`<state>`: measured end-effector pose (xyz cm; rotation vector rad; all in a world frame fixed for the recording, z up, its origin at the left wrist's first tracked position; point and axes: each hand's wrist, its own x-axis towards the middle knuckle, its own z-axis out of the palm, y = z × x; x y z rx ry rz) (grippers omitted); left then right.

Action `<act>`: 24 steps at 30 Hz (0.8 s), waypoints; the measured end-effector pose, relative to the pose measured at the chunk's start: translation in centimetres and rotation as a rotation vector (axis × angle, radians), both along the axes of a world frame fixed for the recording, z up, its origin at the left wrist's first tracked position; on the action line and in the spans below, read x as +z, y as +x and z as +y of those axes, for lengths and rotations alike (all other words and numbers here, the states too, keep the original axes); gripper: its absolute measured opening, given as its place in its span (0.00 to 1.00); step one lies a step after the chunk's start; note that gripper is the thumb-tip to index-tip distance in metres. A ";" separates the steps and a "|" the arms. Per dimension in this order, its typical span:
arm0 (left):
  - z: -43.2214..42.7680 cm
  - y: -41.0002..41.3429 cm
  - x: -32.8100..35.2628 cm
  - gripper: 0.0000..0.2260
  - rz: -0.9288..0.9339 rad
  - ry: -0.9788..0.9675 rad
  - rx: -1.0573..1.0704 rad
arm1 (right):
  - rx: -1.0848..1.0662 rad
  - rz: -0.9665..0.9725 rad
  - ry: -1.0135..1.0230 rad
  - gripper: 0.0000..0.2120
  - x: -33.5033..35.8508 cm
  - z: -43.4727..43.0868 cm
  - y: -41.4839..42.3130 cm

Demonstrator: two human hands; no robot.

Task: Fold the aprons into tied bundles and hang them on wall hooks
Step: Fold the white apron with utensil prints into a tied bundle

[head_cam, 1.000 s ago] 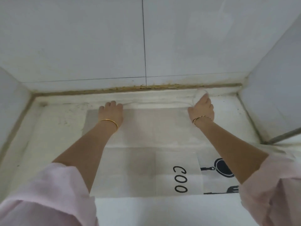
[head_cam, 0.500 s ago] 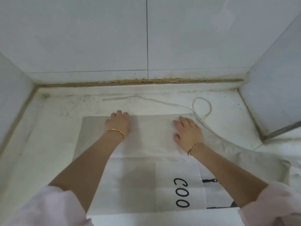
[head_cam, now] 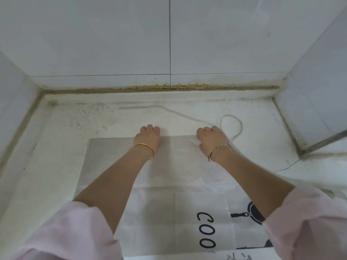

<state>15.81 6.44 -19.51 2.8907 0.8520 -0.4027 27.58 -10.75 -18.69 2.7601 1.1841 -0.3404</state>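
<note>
Your left hand (head_cam: 148, 136) and right hand (head_cam: 211, 140) curl fingers on the far edge of the half-folded apron (head_cam: 116, 156), grip unclear; tying and hanging are not yet done.

Past the far edge of the apron (head_cam: 112, 166), open counter (head_cam: 56, 137) runs to the back wall (head_cam: 112, 44), crossed only by a thin looped string (head_cam: 180, 114). Left wall (head_cam: 11, 87) and right wall (head_cam: 319, 81) close in beside the apron.

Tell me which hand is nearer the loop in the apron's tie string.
Right. The right hand sits on the apron's far edge, just left of the string loop. The left hand is on the same edge, farther left of the loop.
</note>
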 end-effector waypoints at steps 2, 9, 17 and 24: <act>0.3 0.3 0.1 0.12 0.016 -0.030 0.017 | 0.011 0.026 -0.028 0.15 0.2 0.5 0.7; 0.8 0.7 0.5 0.10 0.059 -0.029 -0.034 | 0.109 0.091 -0.095 0.09 0.6 1.6 1.9; 1.6 0.8 1.1 0.08 0.092 0.088 -0.091 | 0.060 0.152 -0.011 0.10 0.1 1.5 2.6; 1.1 1.0 1.0 0.13 0.122 0.055 0.017 | 0.082 -0.035 0.142 0.13 -1.3 0.1 1.8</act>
